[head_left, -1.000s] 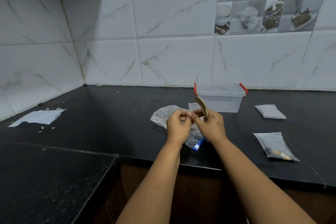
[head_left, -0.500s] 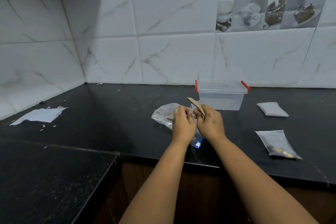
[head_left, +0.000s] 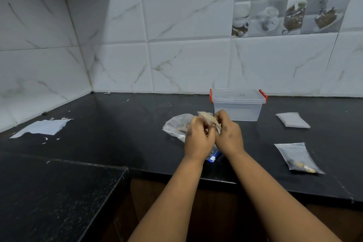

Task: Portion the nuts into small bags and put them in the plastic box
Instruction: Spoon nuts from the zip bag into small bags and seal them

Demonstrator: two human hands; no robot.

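both hands, left hand and right hand, pinch a small clear bag above the large clear nut bag. one filled small clear bag lies on the black desk; the lidded clear plastic box with red clips looks empty, so most remains.

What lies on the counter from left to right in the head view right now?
Torn white paper → large clear bag → left hand → right hand → filled small bag. The plastic box and the stack of empty bags sit further back and overlap these in the order.
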